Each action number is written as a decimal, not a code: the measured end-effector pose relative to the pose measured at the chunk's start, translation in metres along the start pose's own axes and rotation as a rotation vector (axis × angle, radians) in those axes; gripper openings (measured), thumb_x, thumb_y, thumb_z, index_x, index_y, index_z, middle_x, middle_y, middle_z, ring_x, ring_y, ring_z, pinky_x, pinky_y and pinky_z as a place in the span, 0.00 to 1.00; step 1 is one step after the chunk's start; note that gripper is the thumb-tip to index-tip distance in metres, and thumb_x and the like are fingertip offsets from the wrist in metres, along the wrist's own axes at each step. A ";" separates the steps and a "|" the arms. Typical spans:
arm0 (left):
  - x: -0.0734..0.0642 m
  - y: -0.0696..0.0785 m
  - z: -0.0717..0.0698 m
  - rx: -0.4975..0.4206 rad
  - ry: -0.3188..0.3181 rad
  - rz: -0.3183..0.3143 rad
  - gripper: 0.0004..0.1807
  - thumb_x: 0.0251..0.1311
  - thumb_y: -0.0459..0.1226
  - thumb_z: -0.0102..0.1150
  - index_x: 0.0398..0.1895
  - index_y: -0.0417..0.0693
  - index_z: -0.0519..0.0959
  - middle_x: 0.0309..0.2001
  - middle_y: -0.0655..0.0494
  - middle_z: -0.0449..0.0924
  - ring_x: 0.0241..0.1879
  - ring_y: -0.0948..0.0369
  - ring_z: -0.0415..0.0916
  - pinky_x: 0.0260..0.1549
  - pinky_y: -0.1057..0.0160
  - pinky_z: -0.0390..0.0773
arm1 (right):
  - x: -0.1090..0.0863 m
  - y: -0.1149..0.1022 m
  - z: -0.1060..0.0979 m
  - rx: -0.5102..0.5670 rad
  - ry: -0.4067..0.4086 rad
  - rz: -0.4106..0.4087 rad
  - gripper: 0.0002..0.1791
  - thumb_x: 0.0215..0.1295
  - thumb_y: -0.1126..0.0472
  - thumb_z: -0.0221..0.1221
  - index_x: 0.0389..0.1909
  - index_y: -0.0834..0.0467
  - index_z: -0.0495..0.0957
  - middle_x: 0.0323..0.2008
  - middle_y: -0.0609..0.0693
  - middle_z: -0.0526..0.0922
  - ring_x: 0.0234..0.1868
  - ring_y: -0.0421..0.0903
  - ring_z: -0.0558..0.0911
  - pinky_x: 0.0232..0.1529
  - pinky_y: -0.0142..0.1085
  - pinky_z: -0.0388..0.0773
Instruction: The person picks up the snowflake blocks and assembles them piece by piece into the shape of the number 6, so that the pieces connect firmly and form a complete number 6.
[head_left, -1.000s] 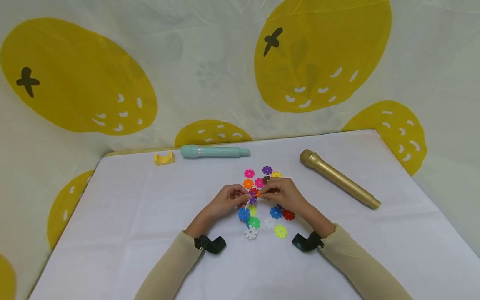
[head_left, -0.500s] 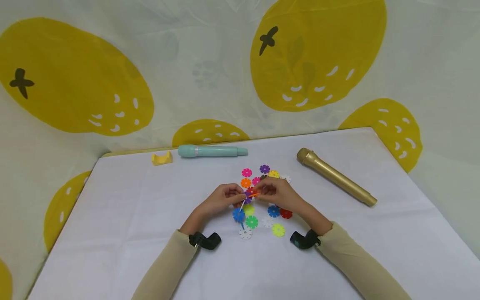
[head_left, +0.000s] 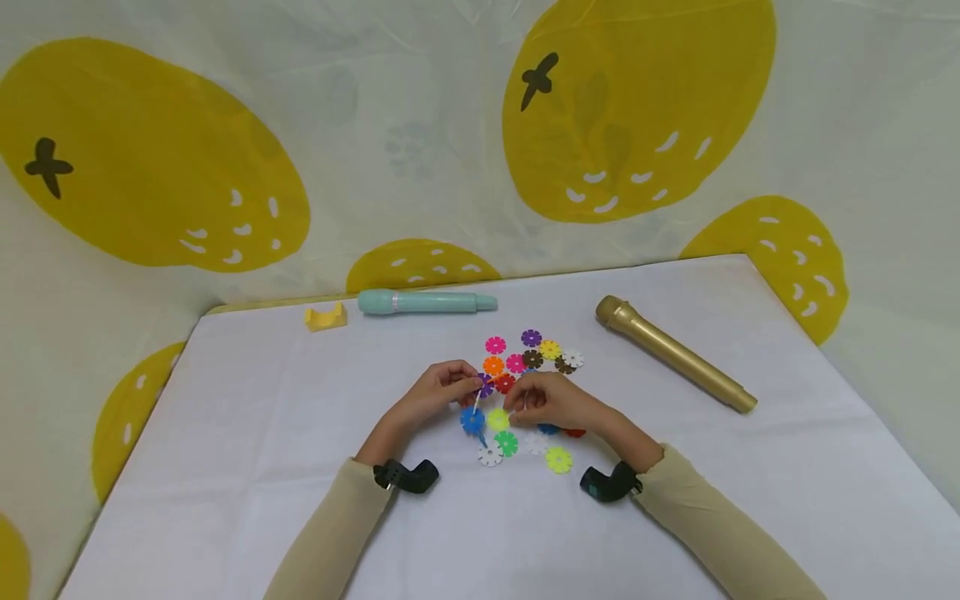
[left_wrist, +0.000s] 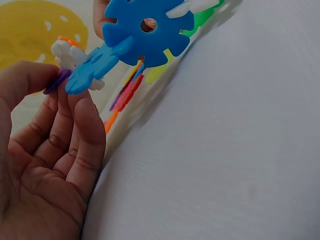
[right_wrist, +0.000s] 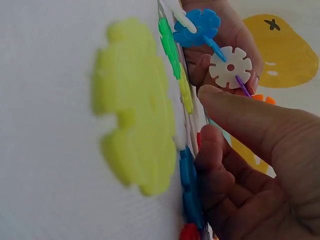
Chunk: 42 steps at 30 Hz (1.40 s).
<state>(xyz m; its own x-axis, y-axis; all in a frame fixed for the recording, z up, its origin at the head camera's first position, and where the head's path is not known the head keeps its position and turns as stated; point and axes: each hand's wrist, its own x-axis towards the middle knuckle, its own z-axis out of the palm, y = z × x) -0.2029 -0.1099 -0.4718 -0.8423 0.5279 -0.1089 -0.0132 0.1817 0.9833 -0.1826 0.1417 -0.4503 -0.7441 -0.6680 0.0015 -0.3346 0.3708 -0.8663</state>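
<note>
My left hand pinches a purple slotted snowflake disc between thumb and fingers. It belongs to a linked chain: an orange disc sits edge-on at the purple one, and a white disc, blue discs and another white disc run towards the near side. My right hand hovers just right of the chain, over the loose discs, near a yellow-green disc. In the right wrist view its thumb and forefinger stand apart with nothing between them.
Loose discs lie around the hands, among them a pink disc, a green disc and a nearer yellow-green disc. Behind are a mint microphone and a yellow stand. A gold microphone lies to the right.
My right hand has let go of the orange disc and moved slightly down, away from the chain. The orange disc stays on the chain, which my left hand has carried a little left.
</note>
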 end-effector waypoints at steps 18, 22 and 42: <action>0.000 0.001 0.002 -0.033 -0.007 -0.014 0.12 0.69 0.35 0.54 0.45 0.31 0.74 0.30 0.57 0.78 0.29 0.61 0.74 0.34 0.69 0.77 | 0.009 -0.005 0.003 -0.135 -0.123 -0.012 0.19 0.62 0.59 0.66 0.54 0.56 0.82 0.29 0.43 0.75 0.28 0.39 0.71 0.29 0.28 0.69; 0.000 0.000 0.002 -0.028 -0.008 -0.005 0.12 0.69 0.34 0.54 0.44 0.30 0.74 0.30 0.57 0.78 0.29 0.61 0.74 0.34 0.69 0.77 | 0.009 -0.006 0.004 -0.141 -0.121 0.008 0.18 0.61 0.61 0.67 0.53 0.57 0.82 0.30 0.44 0.76 0.27 0.39 0.70 0.28 0.28 0.68; 0.000 -0.001 0.003 0.011 -0.005 0.012 0.12 0.69 0.37 0.55 0.43 0.32 0.76 0.29 0.57 0.79 0.29 0.61 0.74 0.33 0.69 0.77 | 0.004 0.000 -0.005 -0.007 0.030 0.058 0.07 0.64 0.64 0.62 0.41 0.62 0.80 0.34 0.50 0.81 0.29 0.42 0.77 0.34 0.30 0.78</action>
<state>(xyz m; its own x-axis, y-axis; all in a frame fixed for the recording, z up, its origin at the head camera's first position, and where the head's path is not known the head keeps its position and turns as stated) -0.2011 -0.1071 -0.4731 -0.8399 0.5340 -0.0974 0.0029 0.1838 0.9830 -0.1884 0.1428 -0.4480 -0.7792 -0.6259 -0.0337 -0.2942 0.4126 -0.8621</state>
